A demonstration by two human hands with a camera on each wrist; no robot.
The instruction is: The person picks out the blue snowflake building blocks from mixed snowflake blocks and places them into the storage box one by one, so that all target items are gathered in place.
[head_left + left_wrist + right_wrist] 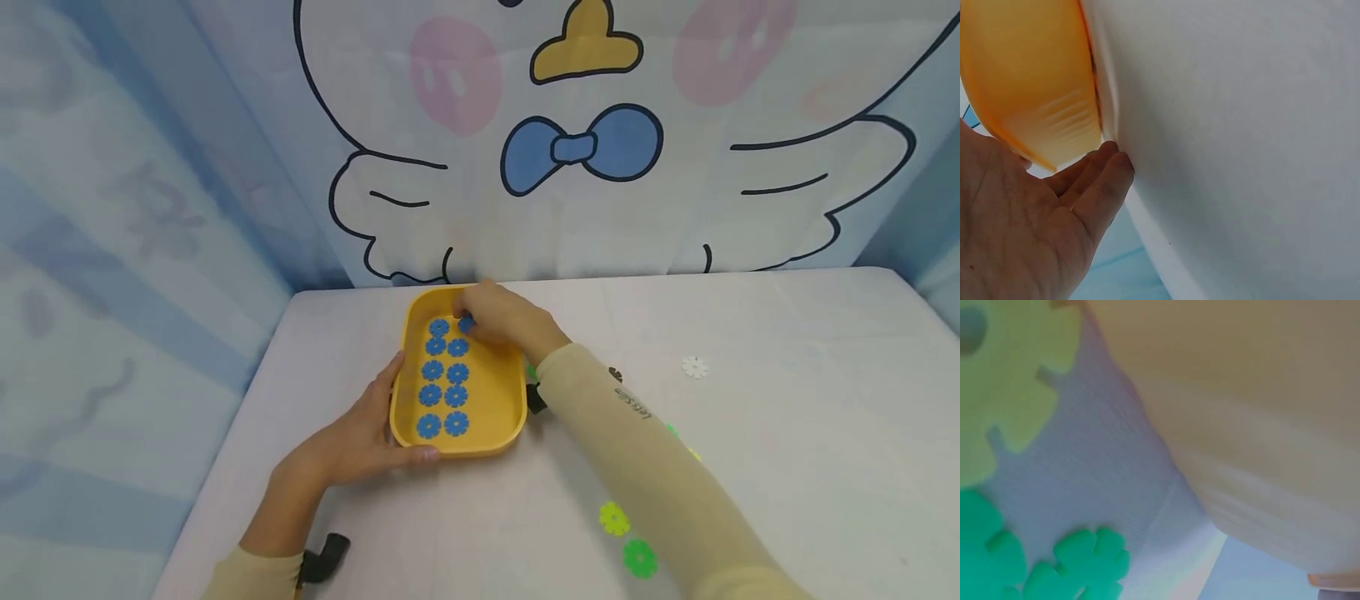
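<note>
A yellow tray (487, 408) stands on the white table, holding two columns of blue notched plastic discs (457, 372). My left hand (367, 442) holds its left side, with the thumb at the near rim and the fingers along the outer wall. In the left wrist view those fingers (1100, 194) lie beside the ribbed end of the tray (1035, 69). Over the far right corner, my right hand (498, 315) pinches a blue disc (467, 324) at the top of the right column. Part of that disc is hidden by the fingers.
Under and beside the right forearm lie a yellow-green disc (614, 518), a green disc (640, 558) and a brown disc (616, 374). A white disc (694, 367) lies farther right. Behind the table hangs a printed curtain (585, 225).
</note>
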